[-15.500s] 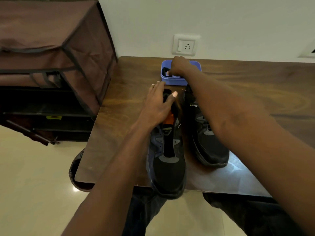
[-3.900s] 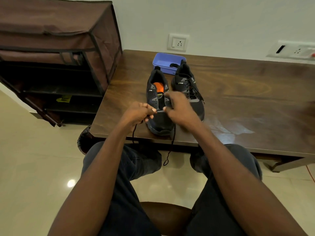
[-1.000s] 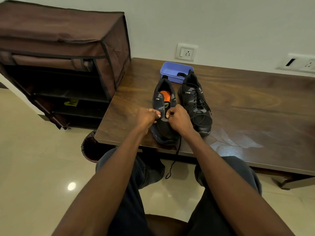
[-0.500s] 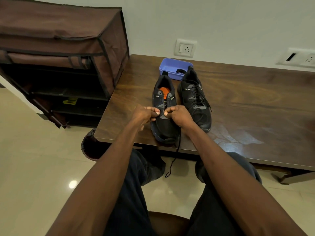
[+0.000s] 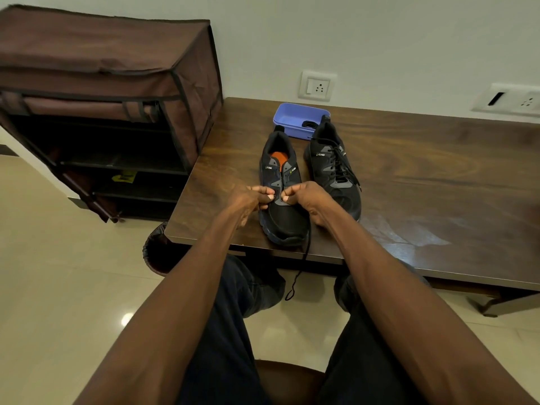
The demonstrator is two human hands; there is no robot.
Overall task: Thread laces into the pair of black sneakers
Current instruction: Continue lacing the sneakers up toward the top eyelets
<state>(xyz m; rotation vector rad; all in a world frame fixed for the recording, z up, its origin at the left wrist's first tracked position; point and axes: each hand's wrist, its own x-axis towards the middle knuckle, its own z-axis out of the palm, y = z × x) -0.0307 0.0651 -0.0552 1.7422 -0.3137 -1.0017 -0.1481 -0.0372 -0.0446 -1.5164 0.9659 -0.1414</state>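
Your left hand [image 5: 251,200] pinches the lace at the lowest eyelets of the unlaced sneaker [image 5: 282,188], which sits near the front edge of the surface [image 5: 438,200]; keep that side taut. Your right hand [image 5: 306,198] is curled, pinching the other side, and the lace [image 5: 301,267] dangles off the edge. Even both ends before crossing upward. The laced sneaker [image 5: 336,168] stands just beside it.

Both hands [image 5: 282,200] pinch lace [image 5: 301,264] over unlaced sneaker [image 5: 282,197].
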